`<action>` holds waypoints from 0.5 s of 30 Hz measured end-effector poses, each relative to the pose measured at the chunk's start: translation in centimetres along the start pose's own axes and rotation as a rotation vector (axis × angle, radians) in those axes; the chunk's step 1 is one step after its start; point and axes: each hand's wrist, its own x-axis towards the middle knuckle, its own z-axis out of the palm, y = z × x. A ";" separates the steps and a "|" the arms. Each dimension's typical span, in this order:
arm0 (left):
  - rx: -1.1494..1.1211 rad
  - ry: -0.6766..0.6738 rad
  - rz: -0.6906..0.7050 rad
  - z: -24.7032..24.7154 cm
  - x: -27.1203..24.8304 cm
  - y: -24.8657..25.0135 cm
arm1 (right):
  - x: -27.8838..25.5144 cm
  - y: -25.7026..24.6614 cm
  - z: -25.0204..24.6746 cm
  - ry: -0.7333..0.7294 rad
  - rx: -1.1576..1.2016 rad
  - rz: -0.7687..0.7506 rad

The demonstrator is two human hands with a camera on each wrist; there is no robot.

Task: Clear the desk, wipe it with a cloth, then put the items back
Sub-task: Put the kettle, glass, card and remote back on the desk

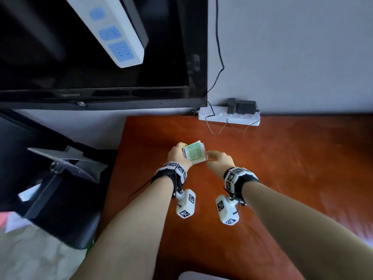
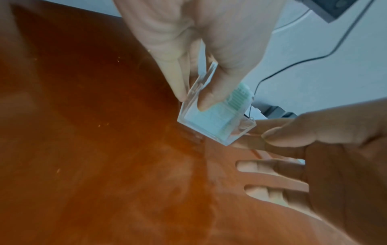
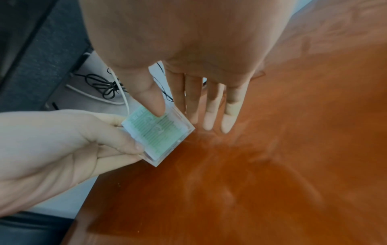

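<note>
A small clear plastic box (image 1: 194, 153) with green cards inside is held just above the red-brown desk (image 1: 272, 178), near its back left part. My left hand (image 1: 177, 154) pinches the box's left side between thumb and fingers; the left wrist view shows that hand (image 2: 192, 101) on the box (image 2: 211, 122). My right hand (image 1: 214, 158) meets the box from the right. In the right wrist view its thumb (image 3: 156, 107) lies on the top face of the box (image 3: 161, 137) and its index finger runs under the far edge. The other fingers are straight.
A white power strip (image 1: 229, 117) with black adapters and thin cables lies at the desk's back edge against the wall. A black screen (image 1: 101, 57) hangs at the upper left, with another white power strip (image 1: 113, 31) on it. Dark furniture (image 1: 50, 199) stands left of the desk.
</note>
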 end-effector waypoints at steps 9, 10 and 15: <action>0.006 0.004 0.030 -1.4 7.8 -0.7 | 6.2 -3.5 0.7 -0.047 0.064 0.069; 0.001 0.004 0.038 -1.3 8.6 -0.7 | 6.8 -3.6 0.7 -0.037 0.068 0.073; -0.010 0.016 0.043 -1.0 11.4 -1.0 | 9.0 -4.7 0.7 -0.015 0.063 0.067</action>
